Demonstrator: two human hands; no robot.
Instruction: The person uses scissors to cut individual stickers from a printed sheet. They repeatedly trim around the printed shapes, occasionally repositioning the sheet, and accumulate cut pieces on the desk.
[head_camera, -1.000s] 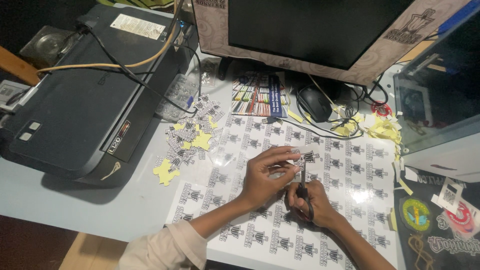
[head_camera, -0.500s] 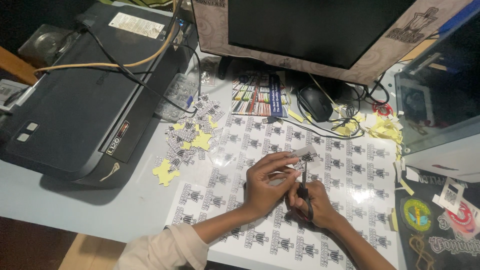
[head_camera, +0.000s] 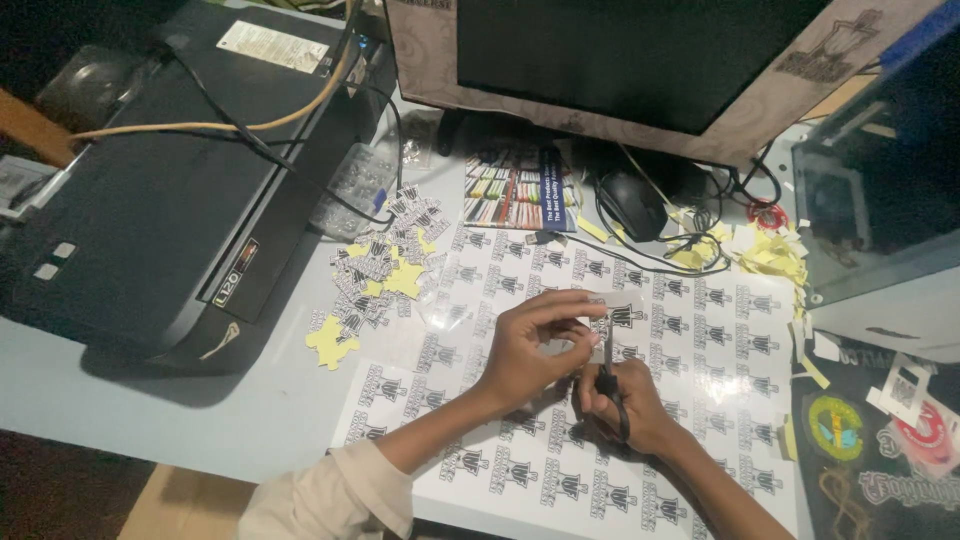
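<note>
My left hand pinches a small printed sticker piece above a large white sheet of printed stickers. My right hand grips black-handled scissors, whose blades reach up to the lower edge of the sticker piece. Both hands hover close together over the middle of the sheet.
A pile of cut-out stickers and yellow backing scraps lies left of the sheet. A black printer stands at the left, a monitor at the back, a black mouse and cables beneath it. More yellow scraps lie at the right.
The hands stay in nearly the same spot. My left hand's fingers have shifted slightly on the sticker piece as the scissors work along it.
</note>
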